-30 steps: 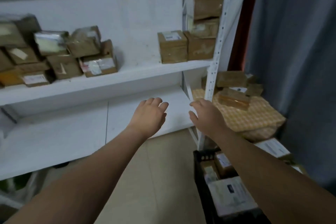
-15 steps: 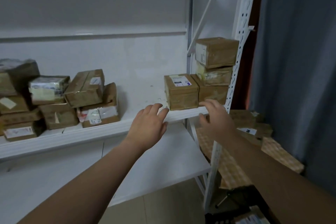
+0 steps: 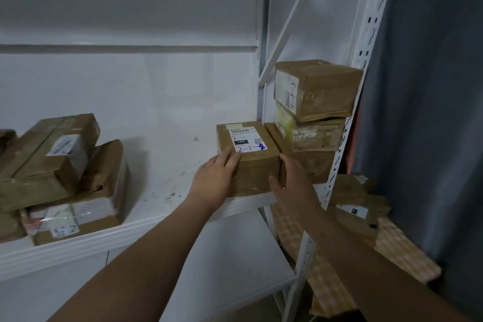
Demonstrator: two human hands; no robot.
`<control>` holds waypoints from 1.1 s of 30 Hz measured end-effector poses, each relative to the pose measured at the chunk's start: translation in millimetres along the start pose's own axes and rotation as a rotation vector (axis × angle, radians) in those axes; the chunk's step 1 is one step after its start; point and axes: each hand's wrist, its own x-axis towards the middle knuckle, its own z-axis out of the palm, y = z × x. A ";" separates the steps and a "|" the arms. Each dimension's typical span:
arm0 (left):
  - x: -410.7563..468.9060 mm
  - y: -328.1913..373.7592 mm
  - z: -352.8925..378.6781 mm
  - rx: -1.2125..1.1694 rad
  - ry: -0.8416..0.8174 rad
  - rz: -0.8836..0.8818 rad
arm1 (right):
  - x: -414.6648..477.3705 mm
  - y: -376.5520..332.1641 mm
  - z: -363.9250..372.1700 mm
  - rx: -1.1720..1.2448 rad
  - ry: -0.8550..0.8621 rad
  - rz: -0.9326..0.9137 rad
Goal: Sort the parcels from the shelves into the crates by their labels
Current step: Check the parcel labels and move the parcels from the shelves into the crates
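Note:
A brown cardboard parcel (image 3: 254, 165) with a white label marked "2-1" sits at the front edge of the white shelf (image 3: 162, 162). My left hand (image 3: 215, 180) lies on its left front corner, fingers reaching over the top edge. On the parcel's right side is my right hand (image 3: 291, 183), thumb on the front face and fingers at the side. Right of it stands a stack of three parcels (image 3: 313, 110).
A pile of several taped parcels (image 3: 62, 172) fills the shelf's left end. A white upright post (image 3: 347, 136) stands right of the stack. More parcels (image 3: 358, 206) lie on a checkered cloth beyond the post, by a grey curtain (image 3: 431, 86). A lower shelf (image 3: 235, 264) sits below.
Both hands have risen from below the shelf edge and closed in on the labelled parcel from either side. The view has moved up and closer to the shelf.

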 end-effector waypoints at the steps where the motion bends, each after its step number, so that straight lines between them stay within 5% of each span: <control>1: -3.6 -3.3 2.7 -0.031 0.032 0.004 | 1.2 0.1 4.5 0.055 0.006 0.026; 8: -37.1 -12.2 12.5 -0.501 0.214 -0.038 | 2.7 -15.3 35.4 0.255 0.169 0.173; 13: -59.4 -13.3 17.2 -0.625 0.422 0.104 | -2.0 -23.4 44.3 0.540 0.205 0.158; 20: -55.4 -13.6 -4.8 -1.287 0.381 -0.445 | -7.8 -35.7 48.0 0.737 0.125 0.028; 33: -58.9 -30.6 -23.0 -1.333 0.442 -0.288 | -16.4 -52.9 60.7 0.723 0.081 -0.098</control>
